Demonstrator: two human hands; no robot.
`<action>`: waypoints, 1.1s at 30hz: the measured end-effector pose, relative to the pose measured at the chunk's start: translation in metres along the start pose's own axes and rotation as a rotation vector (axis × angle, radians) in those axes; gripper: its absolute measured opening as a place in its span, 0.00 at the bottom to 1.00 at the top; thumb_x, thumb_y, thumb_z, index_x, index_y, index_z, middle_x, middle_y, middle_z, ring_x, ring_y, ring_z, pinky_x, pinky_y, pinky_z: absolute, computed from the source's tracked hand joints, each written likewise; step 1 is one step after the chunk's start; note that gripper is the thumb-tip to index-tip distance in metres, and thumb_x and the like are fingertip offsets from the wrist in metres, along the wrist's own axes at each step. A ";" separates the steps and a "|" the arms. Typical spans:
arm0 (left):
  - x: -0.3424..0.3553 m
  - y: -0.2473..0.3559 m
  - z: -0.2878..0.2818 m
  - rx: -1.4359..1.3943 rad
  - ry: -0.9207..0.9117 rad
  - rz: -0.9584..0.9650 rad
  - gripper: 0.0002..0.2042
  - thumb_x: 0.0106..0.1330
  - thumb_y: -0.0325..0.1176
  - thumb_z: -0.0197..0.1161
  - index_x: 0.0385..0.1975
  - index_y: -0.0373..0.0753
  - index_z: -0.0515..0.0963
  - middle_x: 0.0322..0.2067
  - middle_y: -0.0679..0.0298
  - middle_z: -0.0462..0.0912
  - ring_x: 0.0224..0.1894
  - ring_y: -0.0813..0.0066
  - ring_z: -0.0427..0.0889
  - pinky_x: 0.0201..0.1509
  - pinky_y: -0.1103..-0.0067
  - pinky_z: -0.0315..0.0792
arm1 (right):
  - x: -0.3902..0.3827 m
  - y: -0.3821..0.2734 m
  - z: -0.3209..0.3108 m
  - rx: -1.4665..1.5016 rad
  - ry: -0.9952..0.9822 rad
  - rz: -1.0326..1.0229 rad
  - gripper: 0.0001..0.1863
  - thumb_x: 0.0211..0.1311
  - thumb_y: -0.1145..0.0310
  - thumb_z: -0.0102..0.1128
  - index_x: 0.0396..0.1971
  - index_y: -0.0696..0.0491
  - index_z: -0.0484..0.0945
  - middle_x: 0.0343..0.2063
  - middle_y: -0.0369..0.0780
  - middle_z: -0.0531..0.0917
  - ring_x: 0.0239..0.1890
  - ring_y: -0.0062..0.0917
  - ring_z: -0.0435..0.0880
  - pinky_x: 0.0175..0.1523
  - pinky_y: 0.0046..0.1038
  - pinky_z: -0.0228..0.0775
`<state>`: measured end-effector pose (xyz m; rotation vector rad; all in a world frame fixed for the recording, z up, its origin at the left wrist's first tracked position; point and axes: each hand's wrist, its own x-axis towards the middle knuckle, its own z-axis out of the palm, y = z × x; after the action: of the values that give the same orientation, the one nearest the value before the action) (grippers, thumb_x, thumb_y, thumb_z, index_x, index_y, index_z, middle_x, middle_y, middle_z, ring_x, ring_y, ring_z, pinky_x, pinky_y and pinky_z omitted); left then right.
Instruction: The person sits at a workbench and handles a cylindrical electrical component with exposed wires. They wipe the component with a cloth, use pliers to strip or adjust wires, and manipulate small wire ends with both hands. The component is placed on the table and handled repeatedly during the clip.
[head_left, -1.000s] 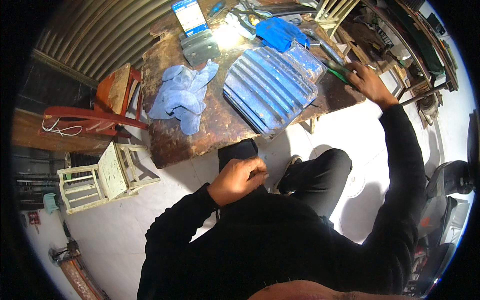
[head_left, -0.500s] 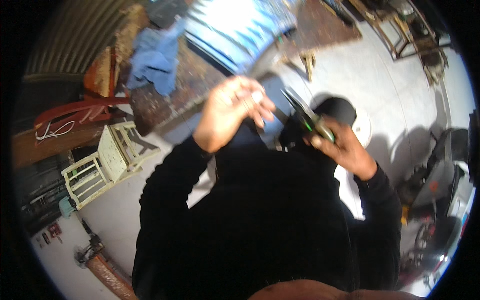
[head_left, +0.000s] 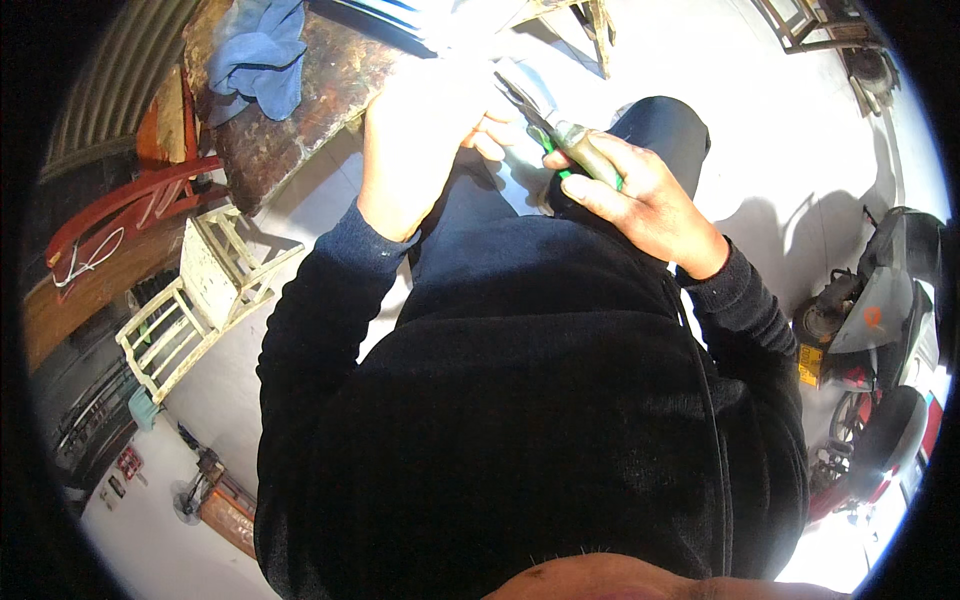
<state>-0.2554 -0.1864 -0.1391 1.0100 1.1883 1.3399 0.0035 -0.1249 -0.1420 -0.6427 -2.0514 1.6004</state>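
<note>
pliers with green handles sit in the right hand, fingers wrapped closed around the grips, metal nose pointing far and left toward the left hand. left hand is raised over the lap, curled, washed out by glare; cannot tell what it has hold of. both hands nearly touching, above dark trousers. far left: rough brown table with a blue cloth on it. left of that, a red chair; nearer, a pale wooden stool on its side. right, a parked motorbike on the pale floor.
</note>
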 end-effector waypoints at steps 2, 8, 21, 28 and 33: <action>-0.003 -0.008 0.001 0.020 -0.039 0.020 0.08 0.78 0.28 0.63 0.45 0.27 0.84 0.38 0.52 0.91 0.35 0.66 0.92 0.40 0.76 0.86 | 0.000 0.003 0.001 -0.052 0.006 -0.014 0.18 0.80 0.62 0.62 0.55 0.61 0.80 0.42 0.40 0.83 0.41 0.24 0.81 0.51 0.28 0.76; -0.001 -0.024 -0.005 0.377 0.010 0.264 0.06 0.76 0.25 0.65 0.42 0.27 0.84 0.36 0.54 0.90 0.34 0.69 0.90 0.40 0.77 0.84 | -0.006 0.008 0.001 0.008 -0.001 0.146 0.15 0.78 0.63 0.66 0.50 0.60 0.78 0.39 0.39 0.79 0.40 0.25 0.79 0.51 0.29 0.74; 0.005 -0.030 -0.020 0.060 0.096 0.116 0.12 0.79 0.29 0.64 0.52 0.25 0.81 0.40 0.45 0.90 0.35 0.57 0.92 0.38 0.70 0.86 | -0.031 0.019 -0.023 0.391 0.286 0.418 0.18 0.81 0.54 0.62 0.52 0.56 0.80 0.37 0.39 0.89 0.30 0.18 0.85 0.37 0.22 0.80; 0.010 -0.033 -0.019 0.242 0.137 0.199 0.11 0.73 0.22 0.66 0.52 0.29 0.84 0.43 0.59 0.90 0.43 0.73 0.90 0.46 0.79 0.83 | -0.027 0.021 -0.014 0.357 0.032 0.518 0.24 0.75 0.56 0.70 0.57 0.59 0.77 0.41 0.40 0.89 0.37 0.21 0.90 0.45 0.22 0.82; 0.011 -0.029 -0.011 -0.064 0.057 0.142 0.08 0.74 0.23 0.65 0.48 0.27 0.84 0.38 0.57 0.90 0.36 0.73 0.91 0.42 0.80 0.84 | -0.015 0.004 -0.020 0.176 -0.082 0.533 0.29 0.70 0.60 0.74 0.65 0.58 0.77 0.44 0.36 0.83 0.41 0.17 0.81 0.51 0.21 0.75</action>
<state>-0.2632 -0.1773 -0.1694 1.0317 1.1255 1.5181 0.0277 -0.1177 -0.1429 -1.1423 -1.8584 2.0990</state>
